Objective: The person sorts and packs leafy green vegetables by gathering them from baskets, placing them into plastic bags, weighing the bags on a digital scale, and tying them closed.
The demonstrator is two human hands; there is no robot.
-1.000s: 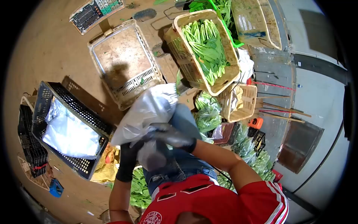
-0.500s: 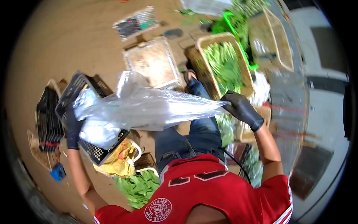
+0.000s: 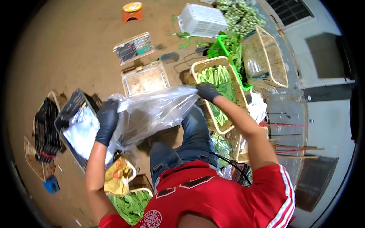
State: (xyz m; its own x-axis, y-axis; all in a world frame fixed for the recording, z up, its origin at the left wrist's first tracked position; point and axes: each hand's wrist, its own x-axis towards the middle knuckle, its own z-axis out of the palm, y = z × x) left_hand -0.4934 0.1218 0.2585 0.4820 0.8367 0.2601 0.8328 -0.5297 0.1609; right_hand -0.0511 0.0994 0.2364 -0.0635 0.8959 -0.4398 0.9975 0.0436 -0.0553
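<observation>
Clear plastic bag (image 3: 156,111) hangs between both hands, over the legs. I see the left hand (image 3: 108,118) closed on one end, the right hand (image 3: 208,92) pinching the opposite corner. Versus half a second ago: hands nearer each other, bag slacker and spread taller. Right hand now overlaps the tan crate (image 3: 209,61) of greens. My view tipped up; white crate (image 3: 203,21) shows more.
</observation>
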